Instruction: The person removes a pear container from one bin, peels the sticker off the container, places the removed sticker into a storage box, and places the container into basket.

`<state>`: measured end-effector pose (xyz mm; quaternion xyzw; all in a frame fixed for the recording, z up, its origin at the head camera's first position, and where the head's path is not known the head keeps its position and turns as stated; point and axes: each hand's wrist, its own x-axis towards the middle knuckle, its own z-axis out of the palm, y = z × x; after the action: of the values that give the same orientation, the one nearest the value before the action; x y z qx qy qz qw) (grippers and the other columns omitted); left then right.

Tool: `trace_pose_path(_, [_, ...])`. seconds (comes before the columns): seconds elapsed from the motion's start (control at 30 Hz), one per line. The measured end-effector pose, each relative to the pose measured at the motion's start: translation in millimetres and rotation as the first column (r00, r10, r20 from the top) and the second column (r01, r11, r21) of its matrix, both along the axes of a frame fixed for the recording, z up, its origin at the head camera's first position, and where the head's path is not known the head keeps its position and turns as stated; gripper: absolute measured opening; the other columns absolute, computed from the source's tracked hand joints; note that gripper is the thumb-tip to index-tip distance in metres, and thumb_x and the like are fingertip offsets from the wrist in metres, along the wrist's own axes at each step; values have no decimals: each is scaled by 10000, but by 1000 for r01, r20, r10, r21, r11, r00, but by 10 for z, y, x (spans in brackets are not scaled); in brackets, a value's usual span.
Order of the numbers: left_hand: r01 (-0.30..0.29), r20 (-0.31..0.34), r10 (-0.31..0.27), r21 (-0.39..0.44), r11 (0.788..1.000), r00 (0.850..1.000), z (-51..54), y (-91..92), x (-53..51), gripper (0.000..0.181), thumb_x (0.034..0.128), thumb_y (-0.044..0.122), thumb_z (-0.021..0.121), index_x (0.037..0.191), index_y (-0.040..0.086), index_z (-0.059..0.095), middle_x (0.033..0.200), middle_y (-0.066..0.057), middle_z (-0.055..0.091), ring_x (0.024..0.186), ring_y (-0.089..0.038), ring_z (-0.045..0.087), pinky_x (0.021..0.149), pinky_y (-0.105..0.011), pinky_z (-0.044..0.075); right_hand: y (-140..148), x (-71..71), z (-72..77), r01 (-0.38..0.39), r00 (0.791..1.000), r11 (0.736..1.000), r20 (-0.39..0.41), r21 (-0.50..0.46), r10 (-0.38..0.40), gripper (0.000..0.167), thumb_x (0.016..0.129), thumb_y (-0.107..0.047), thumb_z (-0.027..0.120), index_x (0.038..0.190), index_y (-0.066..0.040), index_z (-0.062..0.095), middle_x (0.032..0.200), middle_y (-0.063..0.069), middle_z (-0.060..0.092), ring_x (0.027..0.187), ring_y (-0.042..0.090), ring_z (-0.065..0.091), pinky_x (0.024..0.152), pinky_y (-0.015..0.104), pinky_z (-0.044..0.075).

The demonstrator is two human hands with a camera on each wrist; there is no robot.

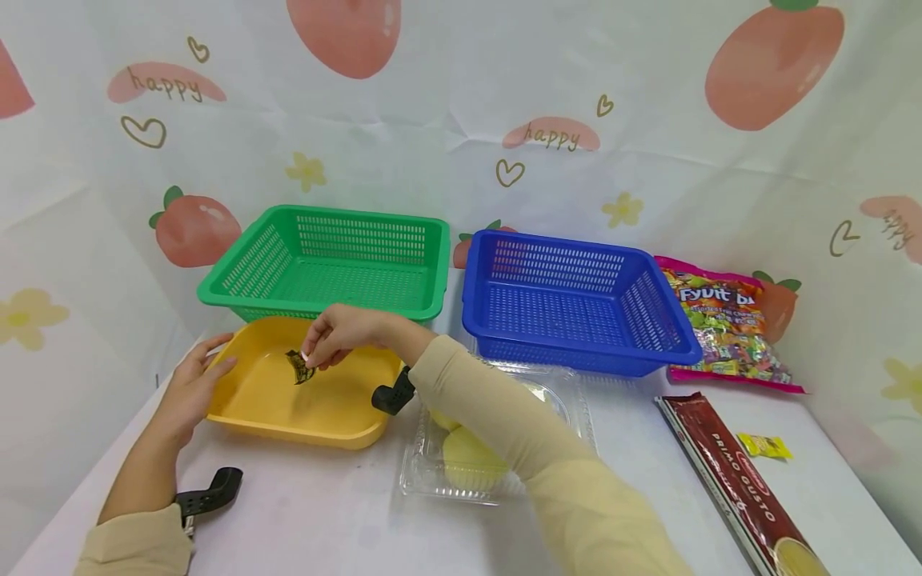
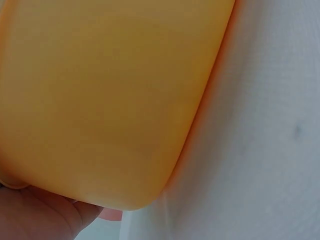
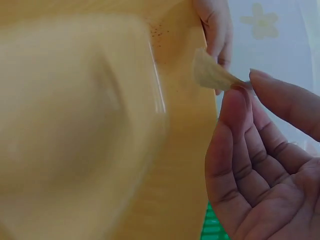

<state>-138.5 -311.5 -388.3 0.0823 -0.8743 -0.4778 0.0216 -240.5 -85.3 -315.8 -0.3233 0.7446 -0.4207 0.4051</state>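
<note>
Head view: wrapper (image 1: 296,368) sits left of right-hand pinch

Right hand (image 1: 347,333) grip: thumb and fingertip pinching one end of the wrapper. Free part sticks out toward the left hand (image 1: 190,387); right is clearly nearer. Wrapper is over the floor of the yellow tub (image 1: 266,412), near the surface's (image 1: 317,512) left edge; clearance unclear. Left touches tub's left rim; can't tell if gripping.

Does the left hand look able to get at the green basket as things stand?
Probably yes: the green basket stands just behind the tub, and nothing shows between its near left corner and the left hand. The hand holds the tub's rim, so it would likely have to let go first.
</note>
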Motion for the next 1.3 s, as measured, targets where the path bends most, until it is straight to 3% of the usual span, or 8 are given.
trace_pose_path(0.43, [13, -30, -12, 24, 1000, 999, -13, -4, 4, 569, 1011, 295, 320, 1460, -19, 166, 1378, -353, 343, 775, 134, 462, 635, -104, 483, -52, 49, -21, 29, 999, 999, 26, 18, -30, 102, 839, 2, 647, 914, -20, 582, 756, 46, 635, 826, 258, 629, 947, 441, 487])
trace_pose_path(0.93, [5, -25, -5, 18, 1000, 1000, -21, 3, 6, 579, 1010, 309, 323, 1465, -11, 163, 1382, -351, 342, 786, 134, 445, 645, -74, 465, -55, 19, -42, 33, 999, 999, -10, 30, -33, 49, 848, -19, 643, 890, 2, 625, 745, 26, 628, 903, 317, 616, 942, 430, 492])
trace_pose_path(1.13, [10, -29, -10, 17, 1000, 1000, -25, 2, 7, 577, 1011, 307, 323, 1464, -14, 163, 1379, -351, 344, 779, 125, 459, 639, -97, 482, -59, 16, -48, 32, 999, 999, -24, 35, -32, 55, 846, -19, 646, 887, 10, 625, 743, 26, 628, 858, 288, 626, 935, 428, 497])
trace_pose_path(1.3, [8, -30, -7, 23, 1000, 1000, -18, 9, 6, 574, 1011, 304, 321, 1462, -15, 163, 1376, -353, 345, 755, 134, 464, 626, -105, 495, -62, 16, -50, 26, 999, 999, -40, 35, -25, 67, 853, -14, 635, 907, 26, 634, 745, 18, 626, 706, 149, 604, 900, 397, 519])
